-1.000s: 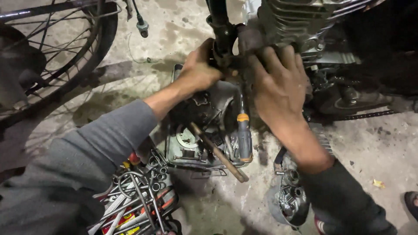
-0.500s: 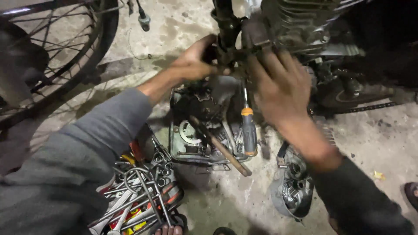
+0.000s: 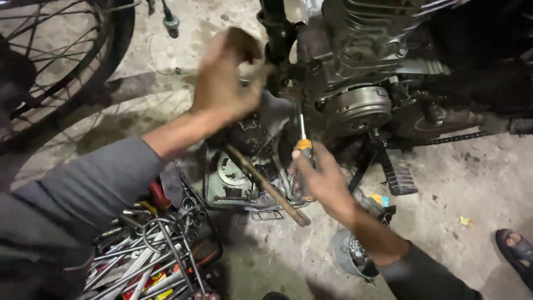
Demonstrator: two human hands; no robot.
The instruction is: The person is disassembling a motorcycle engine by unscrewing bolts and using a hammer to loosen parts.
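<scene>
Here, the right hand [image 3: 322,178] grips an orange-handled screwdriver [image 3: 303,161] beside the motorcycle engine [image 3: 366,66]; the blurred left hand [image 3: 225,78] closes around something I cannot make out.

The engine [image 3: 377,50] of the motorcycle stands at the top right, above the floor [image 3: 455,183]. Below it, in the middle, a metal tray [image 3: 233,183] lies on the floor, and a hammer handle [image 3: 266,186] lies across the tray. A box of tools [image 3: 161,250] is left of the tray. The wheel [image 3: 61,61] is at the far left. A sandalled foot [image 3: 516,247] is at the right edge.
</scene>
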